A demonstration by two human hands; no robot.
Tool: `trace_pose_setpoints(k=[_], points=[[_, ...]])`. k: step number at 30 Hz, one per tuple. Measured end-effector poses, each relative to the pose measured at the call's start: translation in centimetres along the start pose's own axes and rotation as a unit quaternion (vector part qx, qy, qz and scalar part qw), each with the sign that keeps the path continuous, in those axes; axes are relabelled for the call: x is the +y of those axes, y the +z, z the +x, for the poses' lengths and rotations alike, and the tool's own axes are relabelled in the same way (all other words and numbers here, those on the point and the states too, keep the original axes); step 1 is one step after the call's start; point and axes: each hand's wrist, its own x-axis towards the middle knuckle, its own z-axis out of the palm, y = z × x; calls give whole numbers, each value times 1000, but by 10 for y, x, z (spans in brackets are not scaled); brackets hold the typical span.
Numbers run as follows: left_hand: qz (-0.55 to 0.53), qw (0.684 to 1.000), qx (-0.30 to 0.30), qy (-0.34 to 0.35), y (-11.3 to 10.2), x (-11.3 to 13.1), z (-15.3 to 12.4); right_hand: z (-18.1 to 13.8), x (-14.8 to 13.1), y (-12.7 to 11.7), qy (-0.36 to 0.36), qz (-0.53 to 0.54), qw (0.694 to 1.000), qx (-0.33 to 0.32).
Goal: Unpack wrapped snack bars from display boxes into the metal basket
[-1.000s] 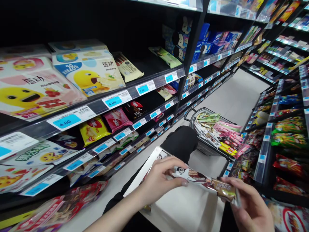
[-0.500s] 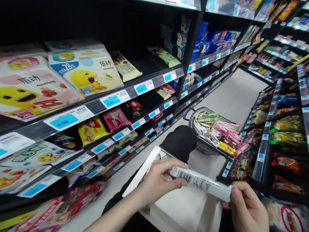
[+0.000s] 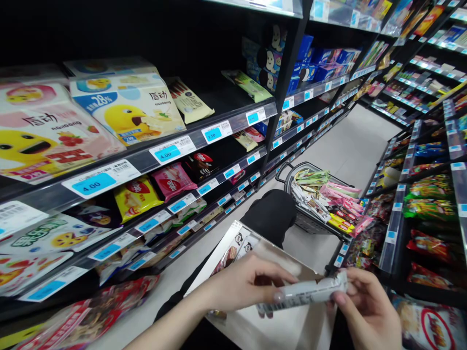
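My left hand [image 3: 245, 282] and right hand [image 3: 372, 307] pinch the wrapped bar [image 3: 308, 292] near opposite ends, its long axis bridging them.

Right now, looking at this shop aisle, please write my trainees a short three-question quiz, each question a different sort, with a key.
1. Open question: what do the left hand and the right hand both hold?
2. True or false: the white box below the hands has printed packets inside.
3. Choose one: the black basket beyond the dark-clad knee holds A) bottles, B) wrapped snacks, C) loose fruit.
Key: 1. A slim wrapped bar. 2. True. 3. B.
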Motion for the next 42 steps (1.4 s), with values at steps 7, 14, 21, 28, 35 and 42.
trace_pose_setpoints(k=[7, 14, 21, 28, 35, 42], points=[[-179, 976, -117, -46, 4, -6, -2, 5, 6, 22, -153, -45, 982, -100], [-268, 954, 89, 103, 12, -12, 4, -9, 13, 42, -305, -238, 910, -147], [-289, 932, 147, 162, 8, -9, 4, 5, -2, 25, -334, -216, 905, -149], [-174, 938, 236, 184, 5, -14, 2, 9, -11, -4, -155, -103, 978, -89], [55, 943, 251, 209, 0, -13, 0, 1, -3, -18, -23, -53, 998, -28], [265, 913, 149, 273, -3, -10, -3, 8, -2, -21, 11, 1, 1000, -27]])
